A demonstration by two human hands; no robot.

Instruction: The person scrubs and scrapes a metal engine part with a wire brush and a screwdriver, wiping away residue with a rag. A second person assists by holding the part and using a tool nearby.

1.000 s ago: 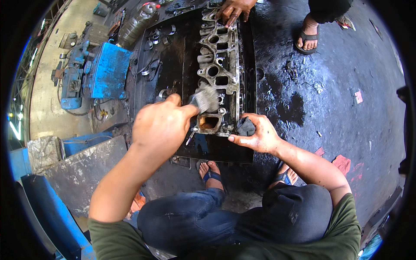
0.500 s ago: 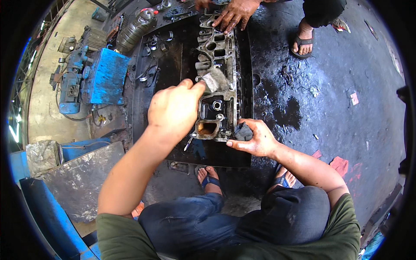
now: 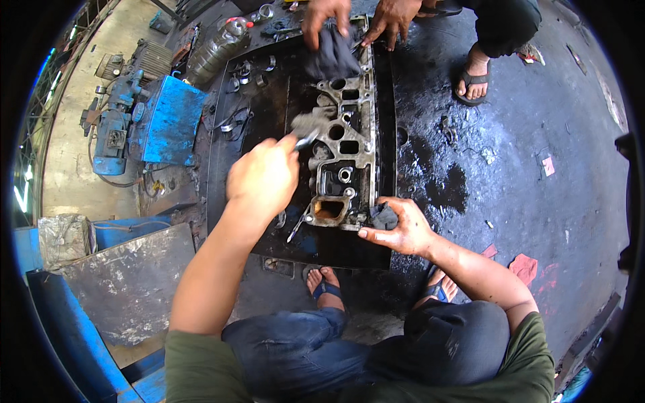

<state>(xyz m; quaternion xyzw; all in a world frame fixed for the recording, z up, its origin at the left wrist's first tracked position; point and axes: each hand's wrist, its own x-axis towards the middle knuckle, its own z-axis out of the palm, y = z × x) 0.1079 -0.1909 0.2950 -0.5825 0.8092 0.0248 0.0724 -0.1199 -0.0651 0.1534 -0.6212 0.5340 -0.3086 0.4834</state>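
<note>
A long, greasy metal engine cylinder head lies lengthwise on a dark metal tray. In my left hand, closed round its handle, is a brush with greyish bristles smeared by motion. The bristles are at the head's left side, near its middle. My right hand grips a dark, crumpled rag against the near right corner of the head. At the far end, a co-worker's hand holds a dark cloth, while the other hand touches the head.
Bearing shells lie on the tray's left part. A screwdriver-like tool sticks out by the head's near left corner. Left of the tray stand a blue motor unit and a plastic bottle. The co-worker's foot is at the far right.
My left hand has shifted slightly left and down, with the brush moving off the top toward the head's left side. A co-worker's hand has brought a dark cloth over the far end.
</note>
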